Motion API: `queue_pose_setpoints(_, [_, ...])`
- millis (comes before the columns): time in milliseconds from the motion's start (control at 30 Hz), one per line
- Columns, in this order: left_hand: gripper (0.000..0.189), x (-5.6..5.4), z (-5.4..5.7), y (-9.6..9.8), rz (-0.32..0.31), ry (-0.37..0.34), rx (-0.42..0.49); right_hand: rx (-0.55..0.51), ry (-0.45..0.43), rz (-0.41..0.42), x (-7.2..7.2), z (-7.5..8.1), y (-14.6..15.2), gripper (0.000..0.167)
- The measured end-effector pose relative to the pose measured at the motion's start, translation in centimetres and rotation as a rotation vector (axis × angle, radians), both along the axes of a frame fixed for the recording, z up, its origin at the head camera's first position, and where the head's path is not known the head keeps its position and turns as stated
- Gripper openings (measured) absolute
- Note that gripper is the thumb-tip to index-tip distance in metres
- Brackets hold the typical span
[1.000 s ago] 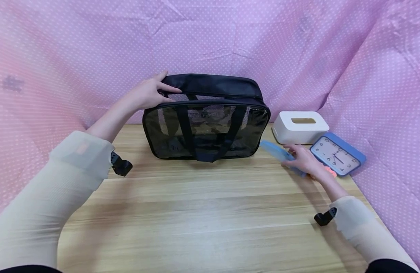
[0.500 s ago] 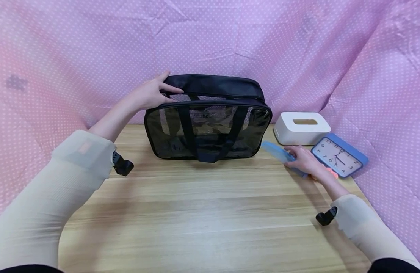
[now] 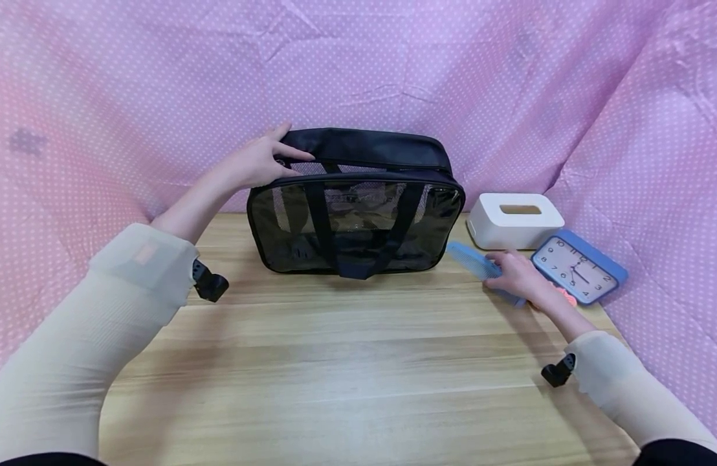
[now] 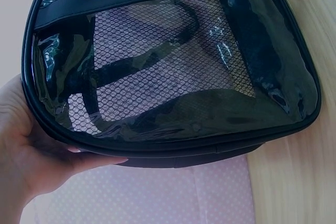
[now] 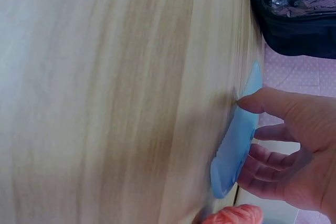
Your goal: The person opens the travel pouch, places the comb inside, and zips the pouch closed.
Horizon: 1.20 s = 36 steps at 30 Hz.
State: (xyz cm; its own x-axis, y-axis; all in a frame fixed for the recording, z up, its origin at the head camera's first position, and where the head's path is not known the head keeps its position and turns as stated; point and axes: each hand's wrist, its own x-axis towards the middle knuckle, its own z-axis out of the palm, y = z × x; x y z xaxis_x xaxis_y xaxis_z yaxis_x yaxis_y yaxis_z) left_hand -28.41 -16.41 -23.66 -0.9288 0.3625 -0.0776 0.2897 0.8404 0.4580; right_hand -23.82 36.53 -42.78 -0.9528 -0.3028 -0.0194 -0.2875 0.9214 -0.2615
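A black bag with see-through panels stands upright at the back of the table, its top unzipped. My left hand rests at its upper left corner, fingers spread and mostly straight along the opening; in the left wrist view this hand lies against the bag's rim. My right hand is at the right of the table with a blue comb. In the right wrist view the comb lies between the thumb and the curled fingers of that hand. Part of it is hidden by the hand in the head view.
Behind the right hand stands a white tissue box. A blue-framed clock leans beside it, with a coral-coloured ridged thing lying close to the wrist. Pink dotted cloth hangs around the table.
The comb has tilted slightly in my right hand, so its toothed face shows more plainly. My left hand keeps its place on the bag.
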Motion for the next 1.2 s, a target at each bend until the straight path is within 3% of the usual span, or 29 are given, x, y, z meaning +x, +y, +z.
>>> queue_pose_setpoints(767, [0.046, 0.2, 0.0, 0.1, 0.001, 0.001, 0.006, -0.054, 0.208, 0.016, 1.3, 1.6, 0.3, 0.047])
queue_pose_setpoints(1200, [0.046, 0.3, 0.0, 0.2, 0.010, 0.003, 0.002, -0.107, 0.281, 0.016, 2.2, 5.5, 1.2, 0.053])
